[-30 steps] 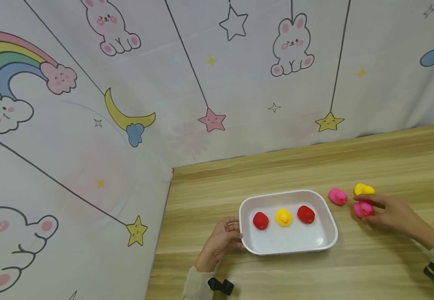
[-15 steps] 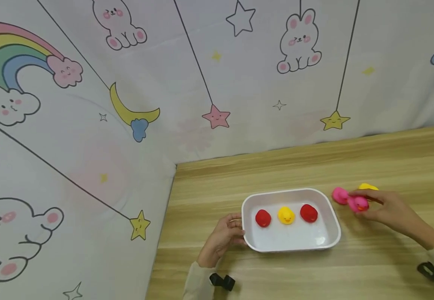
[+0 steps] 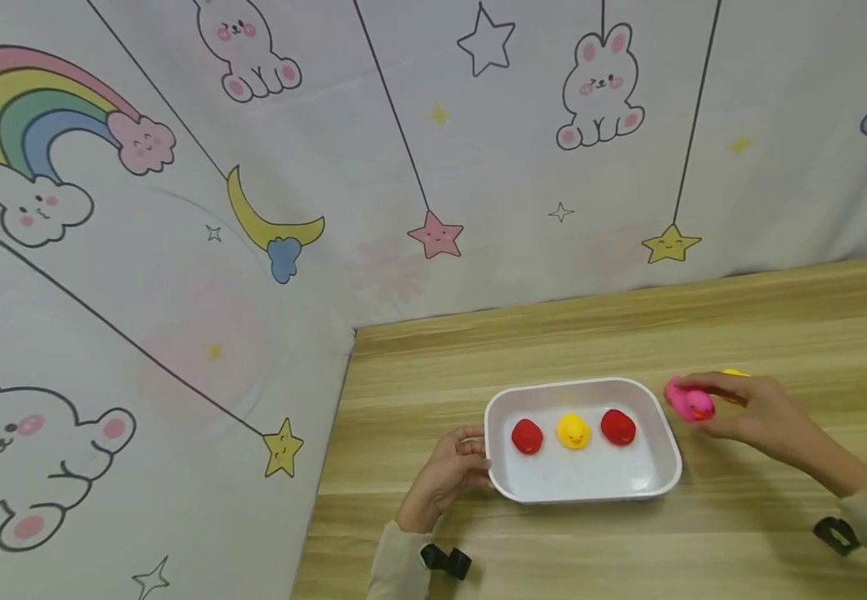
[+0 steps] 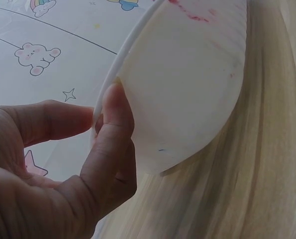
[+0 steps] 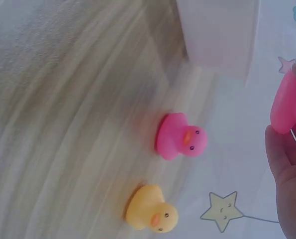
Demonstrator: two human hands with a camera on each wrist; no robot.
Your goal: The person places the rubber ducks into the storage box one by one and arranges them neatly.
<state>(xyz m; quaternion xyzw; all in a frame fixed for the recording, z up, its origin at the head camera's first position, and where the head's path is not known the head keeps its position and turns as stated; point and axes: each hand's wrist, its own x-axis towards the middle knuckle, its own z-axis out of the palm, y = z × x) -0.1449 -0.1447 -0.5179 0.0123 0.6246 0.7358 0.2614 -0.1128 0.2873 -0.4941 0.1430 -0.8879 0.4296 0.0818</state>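
My left hand (image 3: 444, 475) pinches the rim of a white tray (image 4: 182, 84) at its left end, with thumb and fingertips on both sides of the wall. Inside the tray a yellow rubber duck (image 3: 573, 432) sits between two rounded red objects (image 3: 527, 437), whose kind I cannot tell. Right of the tray, my right hand (image 3: 767, 417) holds a pink rubber duck (image 5: 287, 104), raised off the table. Below it a second pink duck (image 5: 180, 137) and a yellow duck (image 5: 150, 209) stand on the table; in the head view both are mostly hidden.
The wood-patterned table (image 3: 553, 550) meets a white cloth (image 3: 508, 167) printed with rabbits and stars at the back and left. Black bands (image 3: 445, 562) sit at both wrists.
My right hand has picked up the nearer pink duck and carried it left, toward the tray. My left hand keeps its grip on the tray. The head view has shifted slightly.
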